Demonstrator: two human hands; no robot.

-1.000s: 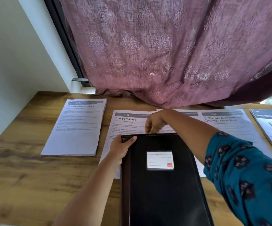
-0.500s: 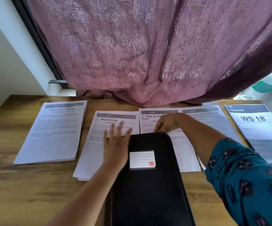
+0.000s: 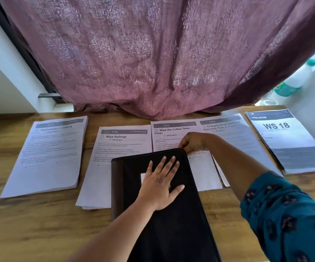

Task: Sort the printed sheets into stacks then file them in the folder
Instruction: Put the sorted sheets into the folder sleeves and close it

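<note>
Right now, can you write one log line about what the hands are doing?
left hand: flat on closed black folder | right hand: pinching folder's far right corner | paper stacks: on table, unfiled

Left hand [image 3: 160,186] flat on folder [image 3: 171,224]; right hand [image 3: 191,141] pinching corner.

Colours only:
- folder [image 3: 171,214]: black cover, dark brown spine strip on its left edge, small white label part-hidden under the left hand [image 3: 160,184]
- sheet stacks: white paper, grey header bars, black print — "Dishwasher Loading" stack [image 3: 45,157], "Wipe Railings" stack [image 3: 103,167], "Wipe the Coffee Table Clean" stack [image 3: 171,135], "Charging Small Items" stack [image 3: 236,138]
- "WS 18" stack [image 3: 288,140]: white, dark grey bands top and bottom
- curtain [image 3: 153,53]: mauve-pink, pale damask motif
- table [image 3: 30,224]: brown wood grain
- sleeve [image 3: 288,214]: teal, dark floral print
- bottle [image 3: 296,78]: white, teal cap and label
</note>
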